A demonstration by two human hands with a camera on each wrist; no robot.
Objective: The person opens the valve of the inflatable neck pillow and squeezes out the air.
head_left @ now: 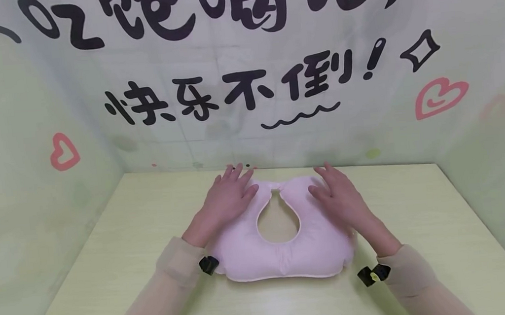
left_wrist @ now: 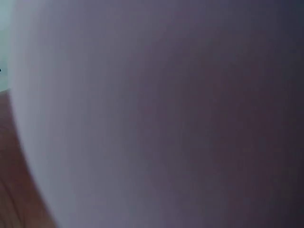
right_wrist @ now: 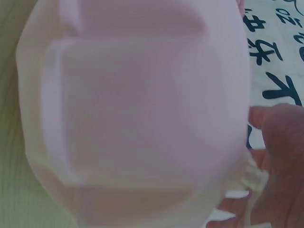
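Note:
A pale pink inflated neck pillow [head_left: 283,261] lies on the table, its two arms meeting at the far side round a teardrop-shaped hole. On its left arm rests my left hand [head_left: 229,196], fingers spread and pointing away. My right hand [head_left: 342,197] lies over the opposite arm, its fingers likewise extended. The left wrist view is nearly filled by the blurred pillow [left_wrist: 95,114], with a strip of the left hand [left_wrist: 16,185] at the lower left. In the right wrist view the pillow's puffed side [right_wrist: 142,109] stands close, the right hand [right_wrist: 285,161] beyond its edge.
The light wooden table [head_left: 417,213] ends at a printed back wall [head_left: 233,144] with large black characters. Side panels with hearts and dots flank it left and right. Small black devices [head_left: 209,264] sit at both sleeve cuffs.

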